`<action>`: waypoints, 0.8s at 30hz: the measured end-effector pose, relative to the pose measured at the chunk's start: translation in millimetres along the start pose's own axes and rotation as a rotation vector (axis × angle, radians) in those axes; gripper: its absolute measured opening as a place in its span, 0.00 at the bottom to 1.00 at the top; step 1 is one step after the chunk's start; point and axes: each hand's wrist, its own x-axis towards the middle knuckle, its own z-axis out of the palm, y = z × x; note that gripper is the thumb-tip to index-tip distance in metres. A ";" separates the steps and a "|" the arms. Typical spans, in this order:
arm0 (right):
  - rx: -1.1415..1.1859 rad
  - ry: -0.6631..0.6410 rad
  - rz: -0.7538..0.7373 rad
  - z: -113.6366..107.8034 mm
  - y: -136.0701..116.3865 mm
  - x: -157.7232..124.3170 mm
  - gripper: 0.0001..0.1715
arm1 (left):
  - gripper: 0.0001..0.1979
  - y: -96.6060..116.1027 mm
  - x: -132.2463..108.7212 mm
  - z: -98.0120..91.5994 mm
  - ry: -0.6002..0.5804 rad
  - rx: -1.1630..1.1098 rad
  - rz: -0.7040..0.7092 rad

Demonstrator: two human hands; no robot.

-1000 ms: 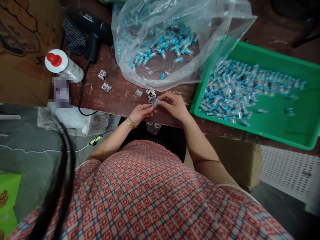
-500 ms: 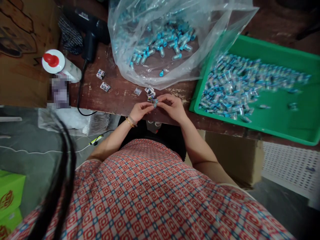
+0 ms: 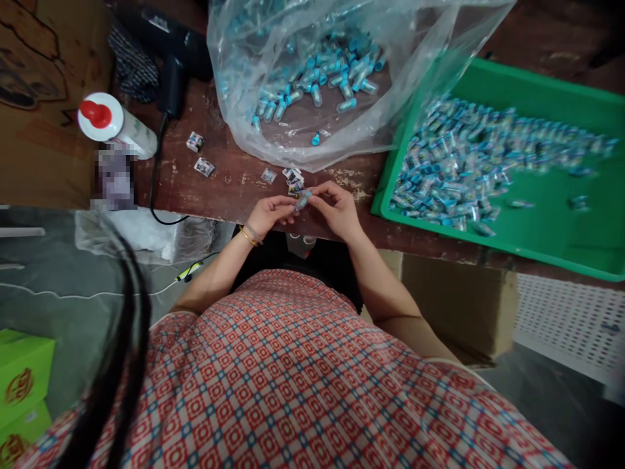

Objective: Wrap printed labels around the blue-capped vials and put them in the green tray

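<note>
Between the fingertips of both hands is a small clear capsule bottle with a blue cap (image 3: 303,200), held over the table's front edge. My left hand (image 3: 267,213), with bangles at the wrist, pinches its lower left end. My right hand (image 3: 338,210) pinches the upper right end at the blue part. Just beyond the fingers lies a small pile of printed pieces (image 3: 293,179), with a single small square piece (image 3: 268,175) to its left. An open plastic bag (image 3: 303,156) farther back holds many blue-capped capsule bottles (image 3: 316,96).
A green tray (image 3: 576,241) at the right holds many capsule bottles with printed wrapping. At the left stand a white bottle with a red top (image 3: 139,135), a black heat gun (image 3: 173,78) with its cable, and a cardboard box (image 3: 49,150). Two small printed stacks (image 3: 204,167) lie nearby.
The capsule bottle has tilted and more of its clear body shows between the fingers. My left hand has shifted slightly left and down. The view has moved a little.
</note>
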 end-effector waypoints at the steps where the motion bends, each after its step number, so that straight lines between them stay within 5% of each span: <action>1: -0.006 0.013 -0.010 -0.9 0.1 0.3 0.19 | 0.28 0.1 0.1 0.5 0.034 0.034 0.017; 6: -0.015 0.194 -0.081 -17.6 -1.8 6.7 0.19 | 0.24 0.5 -1.2 2.4 0.187 0.139 0.144; 16: 0.216 0.108 0.067 -9.1 -14.9 -0.3 0.27 | 0.23 4.2 -1.4 6.5 0.161 0.057 0.204; 24: 0.221 -0.015 0.089 -0.8 -15.7 3.4 0.24 | 0.22 3.9 -0.6 7.8 0.123 -0.021 0.157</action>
